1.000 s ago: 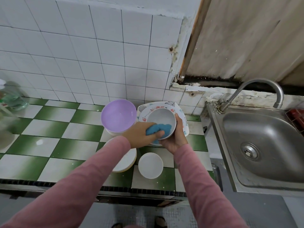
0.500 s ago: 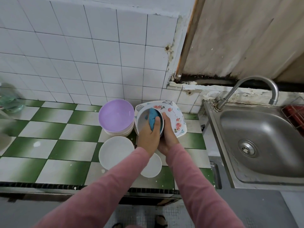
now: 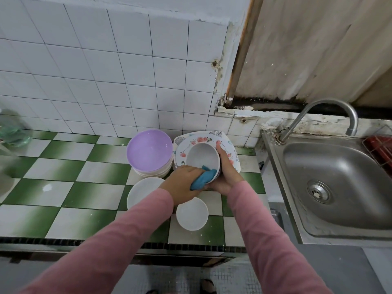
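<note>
White bowl [image 3: 202, 158] was held tilted above the counter [image 3: 89, 196], at 3 o'clock from the purple bowl [image 3: 149, 150]. Right hand [image 3: 226, 172] gripped its right side; left hand [image 3: 183, 186] pinched the blue cloth [image 3: 204, 178] over the near rim. Judged light, rigid, slick if wet, chippable; best held by the rim. Underside and most fingertips were hidden.

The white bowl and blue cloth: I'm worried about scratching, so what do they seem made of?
The white bowl looks like glazed ceramic or melamine: smooth, opaque, softly shiny; I cannot tell which. The blue cloth looks like soft matte fabric, bunched in folds over the rim.
</note>
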`<state>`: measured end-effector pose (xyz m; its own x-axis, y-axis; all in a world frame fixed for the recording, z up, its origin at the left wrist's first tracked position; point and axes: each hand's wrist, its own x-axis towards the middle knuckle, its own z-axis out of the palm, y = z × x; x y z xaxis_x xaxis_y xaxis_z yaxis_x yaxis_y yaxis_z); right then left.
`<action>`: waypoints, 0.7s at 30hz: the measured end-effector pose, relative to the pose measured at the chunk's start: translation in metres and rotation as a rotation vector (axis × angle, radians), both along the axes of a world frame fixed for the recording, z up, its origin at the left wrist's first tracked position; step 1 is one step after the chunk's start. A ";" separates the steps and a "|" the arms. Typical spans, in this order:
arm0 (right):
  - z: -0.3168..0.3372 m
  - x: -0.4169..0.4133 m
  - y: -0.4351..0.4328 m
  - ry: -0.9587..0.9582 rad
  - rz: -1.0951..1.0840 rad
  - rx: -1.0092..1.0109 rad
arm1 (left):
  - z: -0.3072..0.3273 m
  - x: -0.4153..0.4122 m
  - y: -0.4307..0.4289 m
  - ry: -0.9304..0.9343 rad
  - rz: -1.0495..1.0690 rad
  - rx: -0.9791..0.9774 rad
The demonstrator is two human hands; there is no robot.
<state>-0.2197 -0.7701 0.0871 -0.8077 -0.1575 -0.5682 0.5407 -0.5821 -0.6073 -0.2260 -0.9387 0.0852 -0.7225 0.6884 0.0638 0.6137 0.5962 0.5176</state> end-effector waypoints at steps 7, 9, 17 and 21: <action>-0.004 0.001 0.005 -0.016 -0.062 -0.172 | 0.013 -0.004 0.002 -0.078 0.103 0.195; -0.012 0.003 0.004 -0.035 -0.146 -0.206 | 0.019 -0.001 0.007 -0.260 0.272 0.373; -0.015 0.014 -0.024 -0.059 -0.361 -0.349 | 0.027 -0.007 0.002 -1.094 0.461 1.133; -0.001 0.009 -0.018 0.077 -0.510 -0.386 | 0.017 -0.014 -0.007 -1.095 0.561 1.171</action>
<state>-0.2106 -0.7884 0.0864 -0.8712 0.0757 -0.4850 0.1013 -0.9391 -0.3285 -0.2399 -0.9452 0.1025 -0.8901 0.3011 -0.3422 -0.4412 -0.3810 0.8125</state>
